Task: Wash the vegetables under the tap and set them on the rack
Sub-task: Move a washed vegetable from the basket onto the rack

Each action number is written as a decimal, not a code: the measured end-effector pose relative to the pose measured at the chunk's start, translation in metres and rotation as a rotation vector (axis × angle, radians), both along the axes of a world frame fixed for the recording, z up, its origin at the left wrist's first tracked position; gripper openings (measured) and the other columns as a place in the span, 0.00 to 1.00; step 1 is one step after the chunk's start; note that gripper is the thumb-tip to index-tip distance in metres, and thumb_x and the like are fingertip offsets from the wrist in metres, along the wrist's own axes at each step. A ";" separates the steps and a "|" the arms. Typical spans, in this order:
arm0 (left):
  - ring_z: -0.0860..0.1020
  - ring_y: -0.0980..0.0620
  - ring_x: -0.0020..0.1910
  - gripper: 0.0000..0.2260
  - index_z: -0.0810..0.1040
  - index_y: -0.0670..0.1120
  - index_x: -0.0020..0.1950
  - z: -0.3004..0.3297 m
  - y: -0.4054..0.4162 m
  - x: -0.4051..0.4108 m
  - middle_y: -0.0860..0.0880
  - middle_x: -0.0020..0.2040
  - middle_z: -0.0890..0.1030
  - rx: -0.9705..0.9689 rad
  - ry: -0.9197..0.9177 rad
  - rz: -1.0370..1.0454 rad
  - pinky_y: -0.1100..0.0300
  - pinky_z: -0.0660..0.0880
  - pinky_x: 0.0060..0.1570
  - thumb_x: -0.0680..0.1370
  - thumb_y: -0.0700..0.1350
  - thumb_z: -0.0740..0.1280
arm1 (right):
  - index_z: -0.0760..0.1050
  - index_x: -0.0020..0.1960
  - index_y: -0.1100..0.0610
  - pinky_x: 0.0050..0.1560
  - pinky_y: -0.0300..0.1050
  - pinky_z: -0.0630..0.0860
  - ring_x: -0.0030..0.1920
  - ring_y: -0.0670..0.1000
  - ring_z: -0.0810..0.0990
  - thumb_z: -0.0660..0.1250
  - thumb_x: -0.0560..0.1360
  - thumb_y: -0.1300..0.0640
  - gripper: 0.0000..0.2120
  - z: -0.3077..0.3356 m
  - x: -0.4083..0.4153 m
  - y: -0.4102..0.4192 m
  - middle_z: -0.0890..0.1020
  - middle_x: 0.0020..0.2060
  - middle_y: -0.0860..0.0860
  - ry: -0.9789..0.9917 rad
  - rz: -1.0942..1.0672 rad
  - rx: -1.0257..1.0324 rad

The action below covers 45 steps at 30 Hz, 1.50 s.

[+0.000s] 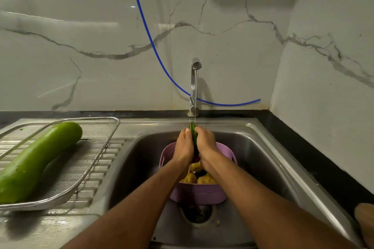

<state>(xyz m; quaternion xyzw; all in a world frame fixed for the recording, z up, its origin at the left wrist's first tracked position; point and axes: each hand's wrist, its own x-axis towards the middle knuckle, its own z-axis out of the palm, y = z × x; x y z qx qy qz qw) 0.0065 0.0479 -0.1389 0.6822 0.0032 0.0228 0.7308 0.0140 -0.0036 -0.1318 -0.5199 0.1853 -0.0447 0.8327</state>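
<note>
A thin dark green cucumber [192, 127] stands nearly upright under the running tap [195, 85]. My left hand [183, 147] and my right hand [206, 145] grip it from either side, and most of its length is hidden between them. Below the hands a lilac basket [199, 193] sits in the sink [263, 159] and holds yellowish vegetables [206, 179]. On the draining board at the left, a big light green gourd [38, 157] lies in the wire mesh rack [85, 168].
A blue hose [153, 46] hangs down the marble wall and runs behind the tap. The sink drain [197, 213] lies just in front of the basket. A brown wooden object [366, 222] shows at the right edge on the black counter [315, 147].
</note>
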 end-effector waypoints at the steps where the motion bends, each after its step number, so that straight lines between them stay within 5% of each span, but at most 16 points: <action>1: 0.81 0.49 0.58 0.16 0.76 0.49 0.67 0.002 -0.002 -0.001 0.46 0.58 0.82 0.020 -0.030 -0.006 0.48 0.79 0.60 0.88 0.53 0.52 | 0.75 0.65 0.65 0.59 0.46 0.79 0.55 0.55 0.81 0.59 0.85 0.54 0.17 0.005 -0.007 0.001 0.81 0.52 0.60 0.055 0.035 -0.047; 2: 0.81 0.50 0.57 0.15 0.76 0.50 0.66 0.003 -0.002 -0.003 0.47 0.58 0.82 0.052 -0.062 -0.020 0.48 0.80 0.60 0.87 0.53 0.53 | 0.73 0.68 0.66 0.64 0.47 0.77 0.60 0.58 0.80 0.60 0.85 0.54 0.19 -0.003 -0.016 -0.003 0.80 0.57 0.61 0.048 0.032 -0.495; 3: 0.81 0.49 0.56 0.15 0.76 0.51 0.65 0.004 -0.002 -0.004 0.46 0.57 0.82 0.089 -0.085 -0.043 0.48 0.80 0.58 0.87 0.53 0.53 | 0.75 0.67 0.64 0.65 0.47 0.76 0.60 0.58 0.80 0.62 0.84 0.51 0.18 -0.002 -0.014 -0.007 0.80 0.57 0.61 0.029 -0.135 -0.512; 4: 0.82 0.48 0.52 0.14 0.76 0.52 0.64 0.004 -0.001 -0.004 0.44 0.55 0.82 0.119 -0.094 -0.071 0.48 0.80 0.53 0.87 0.53 0.53 | 0.78 0.61 0.60 0.61 0.47 0.77 0.55 0.56 0.82 0.64 0.83 0.48 0.16 0.002 -0.012 -0.008 0.82 0.54 0.58 0.045 -0.080 -0.065; 8: 0.78 0.51 0.39 0.18 0.77 0.45 0.62 0.002 0.004 -0.002 0.42 0.45 0.80 0.033 -0.014 -0.095 0.61 0.76 0.34 0.87 0.54 0.53 | 0.79 0.56 0.54 0.47 0.51 0.80 0.49 0.55 0.82 0.70 0.79 0.43 0.16 0.022 -0.007 -0.027 0.84 0.49 0.55 0.104 0.050 -0.170; 12: 0.70 0.54 0.24 0.21 0.75 0.40 0.60 0.006 0.006 0.003 0.49 0.28 0.74 -0.170 0.073 -0.074 0.62 0.68 0.23 0.88 0.55 0.51 | 0.80 0.62 0.53 0.34 0.46 0.79 0.31 0.51 0.77 0.65 0.82 0.47 0.14 0.023 -0.011 -0.018 0.80 0.36 0.55 0.030 0.170 -0.219; 14: 0.68 0.54 0.23 0.21 0.74 0.40 0.60 0.006 0.007 0.001 0.50 0.26 0.73 -0.160 0.075 -0.109 0.63 0.66 0.22 0.88 0.54 0.50 | 0.82 0.58 0.53 0.38 0.49 0.82 0.32 0.52 0.80 0.66 0.82 0.46 0.12 0.025 -0.012 -0.019 0.81 0.38 0.55 0.048 0.118 -0.238; 17: 0.68 0.55 0.23 0.21 0.74 0.40 0.63 0.006 0.006 -0.006 0.49 0.27 0.74 -0.154 0.084 -0.155 0.63 0.66 0.21 0.88 0.54 0.50 | 0.81 0.49 0.53 0.31 0.44 0.80 0.33 0.52 0.83 0.69 0.80 0.44 0.13 0.024 -0.011 -0.022 0.83 0.37 0.54 0.066 0.014 -0.275; 21: 0.66 0.54 0.23 0.23 0.73 0.38 0.65 0.005 0.010 0.000 0.48 0.28 0.73 -0.298 0.106 -0.150 0.63 0.62 0.21 0.87 0.55 0.51 | 0.81 0.55 0.56 0.25 0.41 0.74 0.23 0.50 0.76 0.66 0.82 0.44 0.16 0.026 -0.010 -0.023 0.76 0.21 0.49 0.042 0.124 -0.278; 24: 0.65 0.55 0.22 0.17 0.74 0.47 0.68 0.008 0.013 0.000 0.45 0.31 0.74 -0.439 0.108 -0.149 0.64 0.61 0.22 0.88 0.52 0.50 | 0.80 0.63 0.56 0.27 0.44 0.75 0.23 0.50 0.75 0.63 0.84 0.48 0.15 0.024 -0.008 -0.020 0.74 0.18 0.48 -0.005 0.180 -0.291; 29: 0.63 0.56 0.22 0.16 0.75 0.50 0.67 0.013 0.009 -0.008 0.45 0.34 0.73 -0.450 0.113 -0.194 0.65 0.59 0.22 0.88 0.51 0.51 | 0.80 0.43 0.57 0.26 0.42 0.76 0.23 0.49 0.76 0.69 0.79 0.41 0.18 0.025 -0.005 -0.023 0.75 0.26 0.51 0.066 0.043 -0.324; 32: 0.62 0.57 0.20 0.16 0.76 0.50 0.66 0.017 0.008 -0.009 0.46 0.33 0.71 -0.549 0.124 -0.205 0.66 0.58 0.20 0.88 0.51 0.52 | 0.78 0.39 0.56 0.32 0.46 0.79 0.25 0.50 0.77 0.71 0.77 0.38 0.21 0.024 -0.001 -0.024 0.75 0.25 0.49 0.071 0.082 -0.284; 38: 0.62 0.58 0.19 0.16 0.73 0.46 0.62 0.018 0.016 -0.003 0.48 0.34 0.71 -0.736 0.282 -0.352 0.68 0.58 0.17 0.85 0.57 0.57 | 0.81 0.54 0.59 0.38 0.49 0.81 0.27 0.52 0.80 0.68 0.80 0.44 0.18 0.027 0.000 -0.032 0.77 0.24 0.49 0.029 0.246 -0.174; 43: 0.62 0.58 0.19 0.16 0.73 0.47 0.64 0.018 0.010 -0.010 0.48 0.34 0.68 -0.673 0.330 -0.411 0.67 0.58 0.18 0.85 0.57 0.57 | 0.81 0.52 0.57 0.45 0.50 0.83 0.29 0.52 0.81 0.66 0.79 0.36 0.23 0.031 0.000 -0.034 0.76 0.22 0.50 0.142 0.182 -0.187; 45: 0.62 0.58 0.19 0.18 0.71 0.47 0.69 0.017 0.009 -0.009 0.48 0.34 0.68 -0.705 0.325 -0.394 0.67 0.59 0.17 0.85 0.57 0.56 | 0.81 0.53 0.57 0.40 0.47 0.83 0.28 0.51 0.81 0.65 0.79 0.35 0.25 0.033 0.000 -0.035 0.76 0.21 0.50 0.143 0.182 -0.200</action>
